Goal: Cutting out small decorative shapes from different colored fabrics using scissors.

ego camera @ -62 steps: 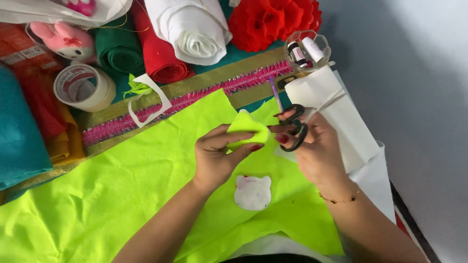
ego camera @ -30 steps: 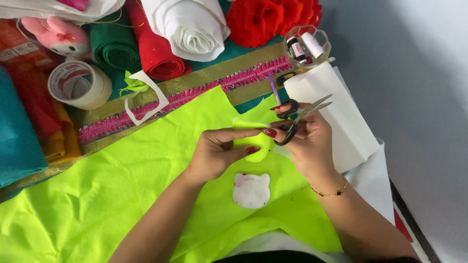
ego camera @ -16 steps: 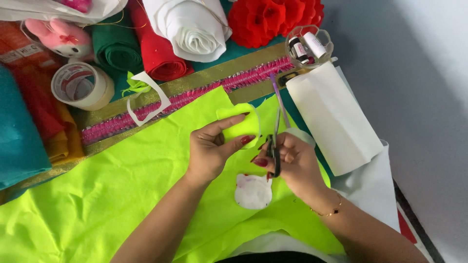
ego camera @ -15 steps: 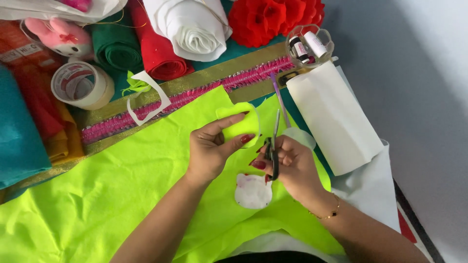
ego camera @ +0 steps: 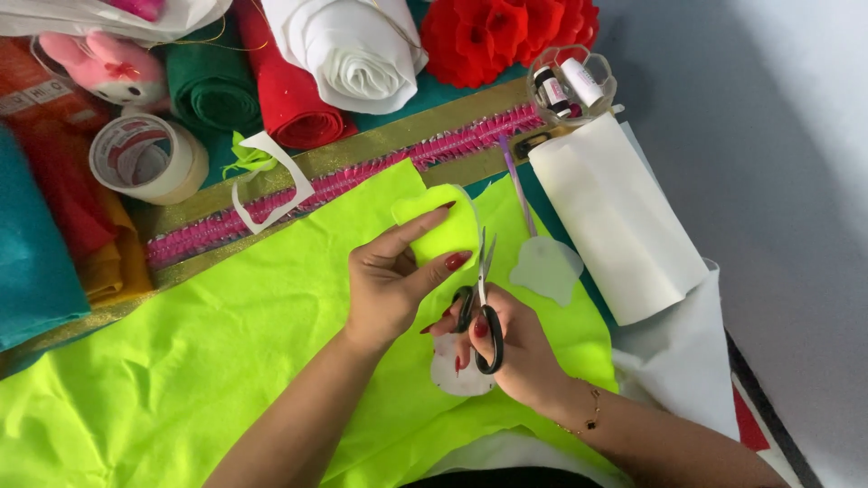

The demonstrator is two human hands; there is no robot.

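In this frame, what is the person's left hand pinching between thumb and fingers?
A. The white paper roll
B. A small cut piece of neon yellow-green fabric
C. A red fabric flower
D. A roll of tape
B: the left hand pinches a small neon yellow-green fabric piece lifted off the big sheet, while the right hand holds black-handled scissors with the blades at the piece's edge.

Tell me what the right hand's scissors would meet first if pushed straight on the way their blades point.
The blades of the scissors in the right hand point up the picture; they would likely meet the neon felt piece pinched by the left hand.
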